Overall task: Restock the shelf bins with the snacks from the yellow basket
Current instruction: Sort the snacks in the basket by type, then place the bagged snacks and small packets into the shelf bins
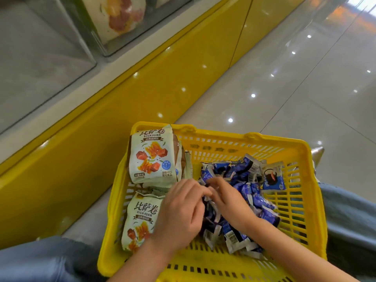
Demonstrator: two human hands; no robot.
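Pale glossy floor tiles [284, 94] fill the right side of the view, crossed by thin dark grout lines. They mirror many small round white ceiling lights, and an orange and white glow [350, 15] spreads over them at the top right corner. A shiny yellow base panel [142, 94] runs diagonally from the lower left to the upper right, and it too carries light spots. A narrow seam [242, 37] splits it into 2 sections. A pale ledge [114, 72] lies along the panel's upper edge. A grey strip [87, 222] follows its foot, next to the tiles. At the right a small silvery pointed thing [318, 154] rests on the floor; what it is cannot be told.
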